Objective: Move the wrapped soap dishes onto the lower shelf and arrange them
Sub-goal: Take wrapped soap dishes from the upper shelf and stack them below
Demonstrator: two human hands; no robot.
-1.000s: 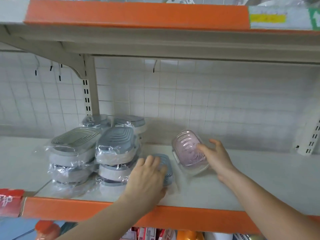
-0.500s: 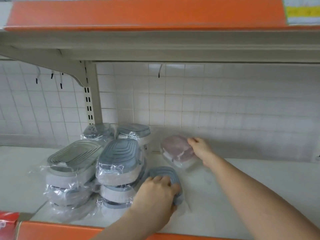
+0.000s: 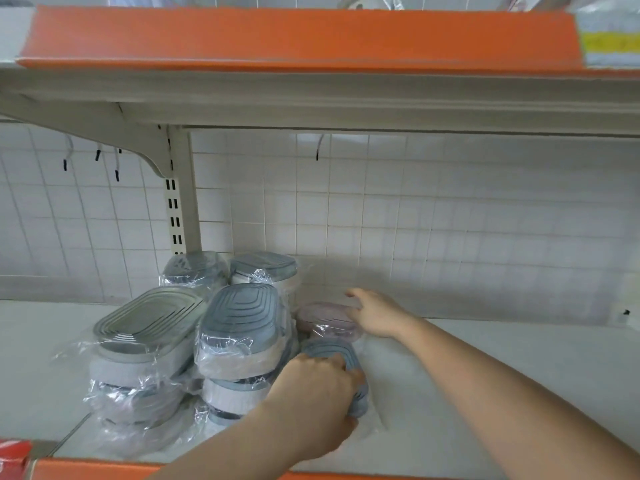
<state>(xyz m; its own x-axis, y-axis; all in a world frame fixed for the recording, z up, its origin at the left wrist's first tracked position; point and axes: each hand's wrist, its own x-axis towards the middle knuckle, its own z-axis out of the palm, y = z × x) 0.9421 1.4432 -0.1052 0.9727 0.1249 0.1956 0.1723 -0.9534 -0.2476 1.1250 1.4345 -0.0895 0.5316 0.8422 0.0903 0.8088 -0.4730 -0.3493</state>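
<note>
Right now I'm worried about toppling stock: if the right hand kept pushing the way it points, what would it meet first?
Probably the taller stack of wrapped grey soap dishes beyond the pink wrapped soap dish that the right hand holds; depth is unclear.

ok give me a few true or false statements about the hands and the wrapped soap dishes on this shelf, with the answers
1. The left hand grips a blue-grey soap dish. True.
2. The right hand holds a green dish. False: it is on a pink soap dish.
3. The pink dish sits in front of the blue-grey one. False: it lies behind it, nearer the tiled wall.
4. Wrapped dishes are stacked left of both hands. True.
5. The shelf edge is blue. False: it is orange.
</note>
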